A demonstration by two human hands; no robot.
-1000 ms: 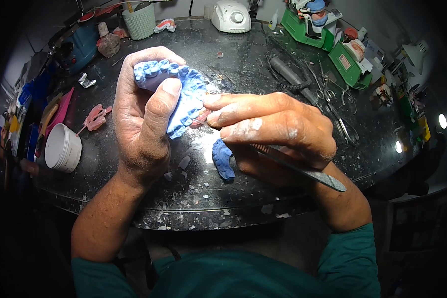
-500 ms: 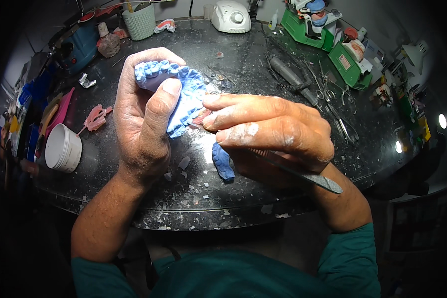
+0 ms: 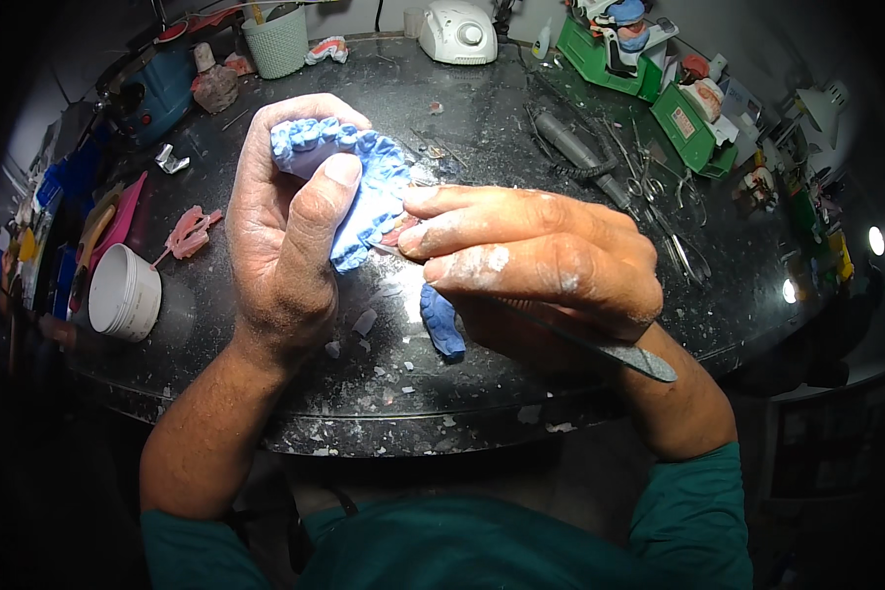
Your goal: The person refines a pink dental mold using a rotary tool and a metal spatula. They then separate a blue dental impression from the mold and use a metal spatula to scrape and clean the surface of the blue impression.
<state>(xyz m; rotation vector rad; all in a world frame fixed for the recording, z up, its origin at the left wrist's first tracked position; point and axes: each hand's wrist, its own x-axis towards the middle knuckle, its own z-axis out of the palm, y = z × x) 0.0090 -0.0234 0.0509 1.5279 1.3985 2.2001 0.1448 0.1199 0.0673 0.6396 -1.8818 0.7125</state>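
Light-blue, horseshoe-shaped dental cast [image 3: 372, 202] is up above the surface [image 3: 364, 84], teeth ridge outward, gripped by the left hand [image 3: 290, 231] with the thumb across its inner face. Clock directions below run from the cast.

Right hand [image 3: 551, 261], at 4, is closed round a slim grey metal tool [image 3: 644, 361]; flat end sticks out at 4. Thin tip is at the cast's lower right edge; can't confirm contact, fingers block it.

Dark-blue curved piece with tooth-like bumps [image 3: 442, 324] lies at 5, top end partly under the right hand's outline. White chips [image 3: 365, 322] near it at 6.

White round plastic tub [image 3: 126, 293] at 8, pink irregular piece [image 3: 193, 234] at 9. Pale-green textured cup [image 3: 277, 46] at 11, white box with round dial [image 3: 459, 34] at 1. Grey cylindrical handpiece [image 3: 568, 143] between 2 and 3, crossed steel hand tools [image 3: 645, 187] at 3. Two loaded green plastic bins [image 3: 678, 123] stand beyond the handpiece. Right hand sits between the cast and the lower steel tools.
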